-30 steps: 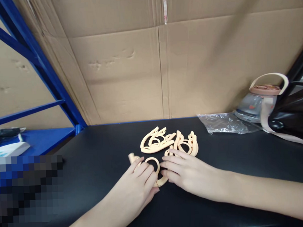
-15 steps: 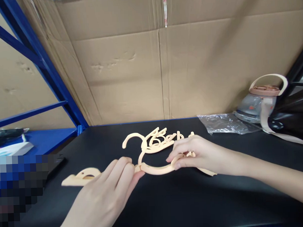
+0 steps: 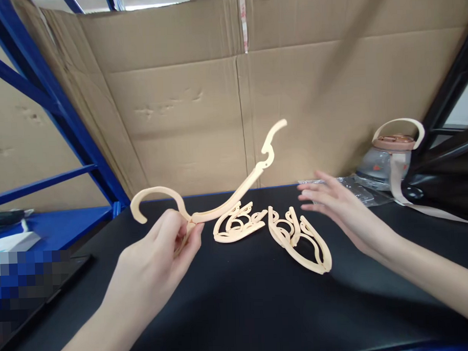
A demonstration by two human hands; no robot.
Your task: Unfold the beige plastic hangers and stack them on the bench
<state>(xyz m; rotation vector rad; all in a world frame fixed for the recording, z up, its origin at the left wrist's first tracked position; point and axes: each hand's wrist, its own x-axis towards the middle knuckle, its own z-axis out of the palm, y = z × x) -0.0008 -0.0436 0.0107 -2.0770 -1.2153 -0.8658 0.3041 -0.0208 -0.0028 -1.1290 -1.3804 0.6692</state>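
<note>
Cream, hooked plastic hanger (image 3: 240, 190): apparently unfolding.
Left hand (image 3: 150, 265) grips it; your spread right hand (image 3: 344, 210) likely must steady it next.

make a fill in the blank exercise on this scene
The left hand holds the folding hanger, while the right hand holds ____. The folded hangers lie on a table coloured ____. The creased panel behind the table is made of ____. In the picture, the handled water jug stands to the ____ of the folded hangers.

Missing words: nothing; black; cardboard; right.
</note>
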